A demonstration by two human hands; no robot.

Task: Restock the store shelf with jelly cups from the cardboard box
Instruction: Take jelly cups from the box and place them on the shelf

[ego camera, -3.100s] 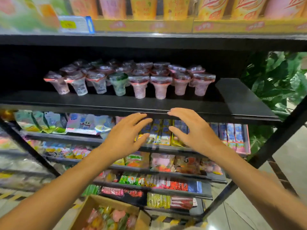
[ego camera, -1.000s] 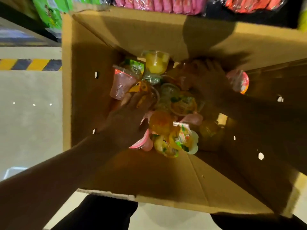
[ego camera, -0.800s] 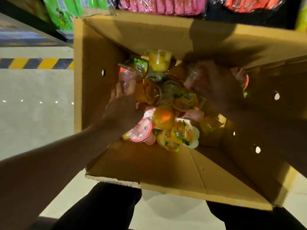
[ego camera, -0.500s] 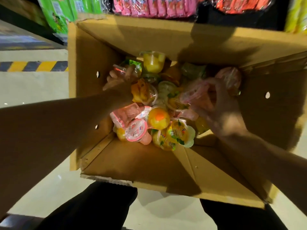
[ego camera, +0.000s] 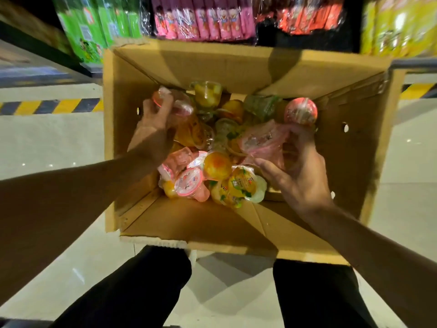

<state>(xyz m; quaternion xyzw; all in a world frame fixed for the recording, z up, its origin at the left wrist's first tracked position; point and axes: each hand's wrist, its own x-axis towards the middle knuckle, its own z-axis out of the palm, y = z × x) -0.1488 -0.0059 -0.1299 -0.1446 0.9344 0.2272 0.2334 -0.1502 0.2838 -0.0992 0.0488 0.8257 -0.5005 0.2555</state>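
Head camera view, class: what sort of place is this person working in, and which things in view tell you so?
Most likely a shop aisle: wrapped snack packs line a shelf, an open cardboard box of jelly cups sits on the floor, and hazard-striped tape marks the tiles.

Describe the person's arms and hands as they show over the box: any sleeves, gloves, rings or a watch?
Both forearms are bare up to the frame edges, with no sleeve in sight. The left hand and right hand wear no gloves, and no ring, watch or wristband shows. The only clothing in view is black trousers below the cardboard box.
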